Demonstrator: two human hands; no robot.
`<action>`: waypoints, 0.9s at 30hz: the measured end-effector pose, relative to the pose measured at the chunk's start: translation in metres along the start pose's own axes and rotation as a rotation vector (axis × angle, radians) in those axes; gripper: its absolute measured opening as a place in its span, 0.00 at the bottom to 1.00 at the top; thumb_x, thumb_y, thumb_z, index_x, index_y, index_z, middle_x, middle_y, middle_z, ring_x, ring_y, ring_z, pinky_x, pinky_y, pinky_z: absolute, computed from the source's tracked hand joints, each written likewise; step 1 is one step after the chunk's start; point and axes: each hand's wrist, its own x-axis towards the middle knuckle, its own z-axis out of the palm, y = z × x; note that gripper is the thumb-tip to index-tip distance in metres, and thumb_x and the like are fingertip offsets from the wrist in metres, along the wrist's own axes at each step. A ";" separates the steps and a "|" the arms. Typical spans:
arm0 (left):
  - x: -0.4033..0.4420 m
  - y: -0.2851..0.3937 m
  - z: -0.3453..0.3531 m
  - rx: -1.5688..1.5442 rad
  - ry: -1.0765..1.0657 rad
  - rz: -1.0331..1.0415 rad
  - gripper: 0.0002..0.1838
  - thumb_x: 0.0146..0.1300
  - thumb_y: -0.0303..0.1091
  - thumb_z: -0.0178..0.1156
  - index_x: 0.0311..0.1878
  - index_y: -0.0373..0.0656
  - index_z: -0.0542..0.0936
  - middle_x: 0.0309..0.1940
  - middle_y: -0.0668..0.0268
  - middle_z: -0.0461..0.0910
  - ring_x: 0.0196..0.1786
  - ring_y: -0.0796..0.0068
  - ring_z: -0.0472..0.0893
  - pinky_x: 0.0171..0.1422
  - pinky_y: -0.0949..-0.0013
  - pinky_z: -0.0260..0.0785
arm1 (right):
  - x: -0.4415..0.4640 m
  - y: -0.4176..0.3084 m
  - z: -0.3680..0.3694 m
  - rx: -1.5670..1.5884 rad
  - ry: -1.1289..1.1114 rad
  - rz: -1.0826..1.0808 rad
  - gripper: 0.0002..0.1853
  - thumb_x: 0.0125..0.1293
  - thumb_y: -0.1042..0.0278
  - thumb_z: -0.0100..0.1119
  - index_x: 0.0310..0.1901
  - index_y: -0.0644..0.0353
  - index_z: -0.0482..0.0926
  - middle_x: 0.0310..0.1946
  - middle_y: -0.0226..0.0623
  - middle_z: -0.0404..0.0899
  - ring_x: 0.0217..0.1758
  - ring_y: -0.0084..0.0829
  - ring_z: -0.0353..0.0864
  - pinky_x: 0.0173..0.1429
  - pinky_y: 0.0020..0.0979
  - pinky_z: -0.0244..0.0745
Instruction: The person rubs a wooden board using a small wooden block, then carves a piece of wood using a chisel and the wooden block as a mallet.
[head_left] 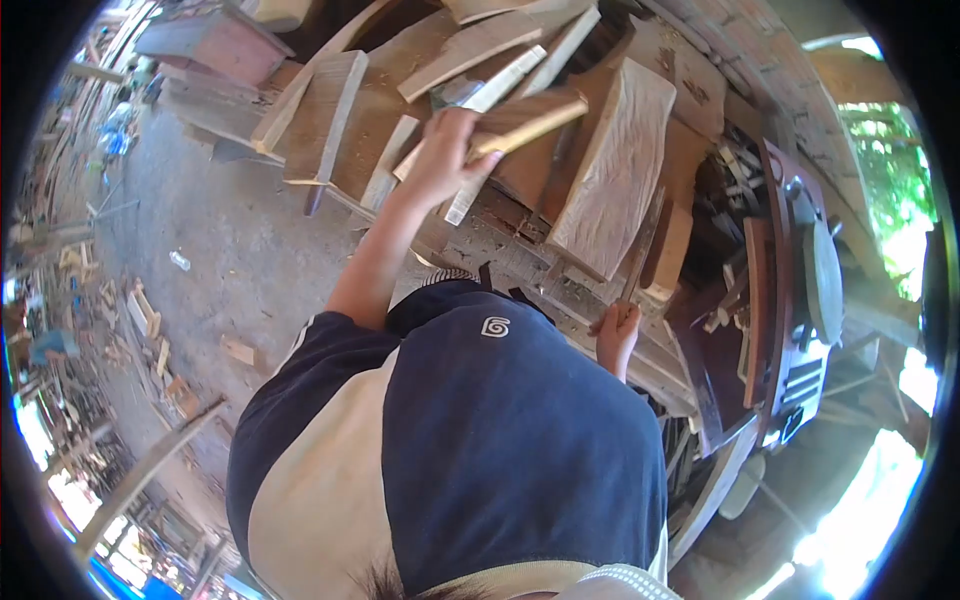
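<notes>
My left hand [447, 150] is raised over the pile of timber, its fingers closed around a short wooden board [535, 122] with a dark face and a pale edge. Beneath that hand lies a long narrow pale strip [505, 80], partly covered by the board. My right hand [616, 325] is lower, by the front edge of the workbench, with its fingers curled in; whether anything is inside them is hidden. A wide, rough-grained plank [615, 175] lies tilted just beyond my right hand, and a thin wooden strip [645, 240] runs down close to it.
Boards of several shapes [340, 115] are heaped on the bench to the left. On the right stands a dark wooden cabinet-like piece [770, 290] with a round disc [823, 285] on it. Scrap wood [145, 310] litters the concrete floor [230, 260], beside a long pole [150, 475].
</notes>
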 end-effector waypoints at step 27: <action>0.032 0.074 0.092 0.115 -0.416 -0.004 0.32 0.62 0.55 0.65 0.55 0.35 0.75 0.50 0.51 0.80 0.52 0.56 0.82 0.58 0.55 0.72 | -0.033 -0.009 0.018 0.251 0.339 -0.243 0.15 0.76 0.72 0.48 0.58 0.66 0.62 0.32 0.38 0.80 0.29 0.25 0.79 0.36 0.27 0.77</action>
